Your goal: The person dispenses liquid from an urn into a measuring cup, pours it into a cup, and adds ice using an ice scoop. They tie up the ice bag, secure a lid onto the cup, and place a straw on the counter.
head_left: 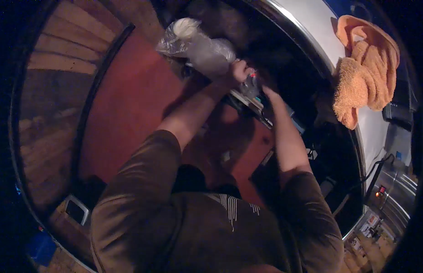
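Observation:
My left hand (239,71) is closed, its fingers curled round crumpled clear plastic that looks like part of a bag. Beside it on the left is a clear plastic bag (211,54) with pale, whitish contents. More crumpled clear plastic (250,86) lies between my hands, with a small red glint on it. My right hand (270,92) is just to the right of that plastic; its fingers are lost in the dark. Below both hands there is a pale-edged stack of flat items (250,104), too dim to name.
An orange towel (364,68) is draped over the white counter (323,34) at right. A red mat (125,100) covers the floor, edged by wooden boards (61,59). A metal appliance (396,195) with a lit red switch stands at lower right.

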{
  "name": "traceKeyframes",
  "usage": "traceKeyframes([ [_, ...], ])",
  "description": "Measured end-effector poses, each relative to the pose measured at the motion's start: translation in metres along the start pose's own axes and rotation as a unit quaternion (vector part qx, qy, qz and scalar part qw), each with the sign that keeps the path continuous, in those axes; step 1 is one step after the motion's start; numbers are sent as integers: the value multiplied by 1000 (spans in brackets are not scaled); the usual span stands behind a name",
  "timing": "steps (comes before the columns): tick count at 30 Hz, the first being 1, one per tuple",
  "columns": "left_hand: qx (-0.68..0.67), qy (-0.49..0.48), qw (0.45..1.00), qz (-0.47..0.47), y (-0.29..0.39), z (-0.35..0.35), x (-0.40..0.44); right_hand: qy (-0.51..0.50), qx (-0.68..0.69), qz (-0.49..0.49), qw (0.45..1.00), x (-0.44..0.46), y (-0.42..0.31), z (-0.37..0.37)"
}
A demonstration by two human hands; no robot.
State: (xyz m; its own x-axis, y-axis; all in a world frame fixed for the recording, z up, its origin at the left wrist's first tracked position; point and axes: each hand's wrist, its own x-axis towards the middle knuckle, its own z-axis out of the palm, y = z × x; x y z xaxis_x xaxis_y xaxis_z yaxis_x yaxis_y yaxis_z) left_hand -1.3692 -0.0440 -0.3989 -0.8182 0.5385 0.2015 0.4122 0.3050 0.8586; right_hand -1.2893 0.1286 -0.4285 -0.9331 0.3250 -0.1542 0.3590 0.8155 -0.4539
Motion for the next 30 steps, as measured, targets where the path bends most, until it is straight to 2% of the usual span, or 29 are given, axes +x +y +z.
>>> traceKeyframes([
  [3, 25, 39, 991, 125, -19, 10, 0, -38, 53, -16, 998, 5, 9, -10],
  [6, 40, 0, 978, 206, -17, -3, 3, -58, 107, -18, 992, 6, 15, -16],
  [8, -106, -46, 992, 58, -14, -3, -1, -52, 168, 0, 984, 1, 7, -20],
  [9, -178, -69, 981, -16, -12, -2, -2, -48, 203, 12, 978, -1, 4, -21],
  [11, -221, -43, 972, -69, 8, -12, -3, -21, 340, 18, 940, -9, -6, -22],
  [12, -243, -30, 965, -95, 16, -16, -5, -6, 292, -5, 956, -14, -10, -27],
  [15, -354, -32, 924, -140, 4, -1, -4, 0, 221, -32, 975, -21, -28, -43],
  [17, -326, -56, 933, -139, -16, 12, -1, -45, 272, 11, 961, -17, -27, -42],
  [20, -313, -66, 939, -128, -24, 16, 1, -113, 236, 32, 965, -5, -13, -41],
  [24, -233, -135, 958, -102, -5, -15, -2, -167, 187, -80, 965, -8, -9, -76],
  [26, -45, -87, 991, 88, -7, -24, -10, -170, 156, -118, 966, -8, -6, -84],
  [27, 51, -60, 980, 182, -6, -28, -13, -159, 128, -133, 970, -8, -3, -88],
  [30, 197, -32, 934, 297, 23, -55, -30, -92, 15, -174, 980, -5, 4, -83],
])
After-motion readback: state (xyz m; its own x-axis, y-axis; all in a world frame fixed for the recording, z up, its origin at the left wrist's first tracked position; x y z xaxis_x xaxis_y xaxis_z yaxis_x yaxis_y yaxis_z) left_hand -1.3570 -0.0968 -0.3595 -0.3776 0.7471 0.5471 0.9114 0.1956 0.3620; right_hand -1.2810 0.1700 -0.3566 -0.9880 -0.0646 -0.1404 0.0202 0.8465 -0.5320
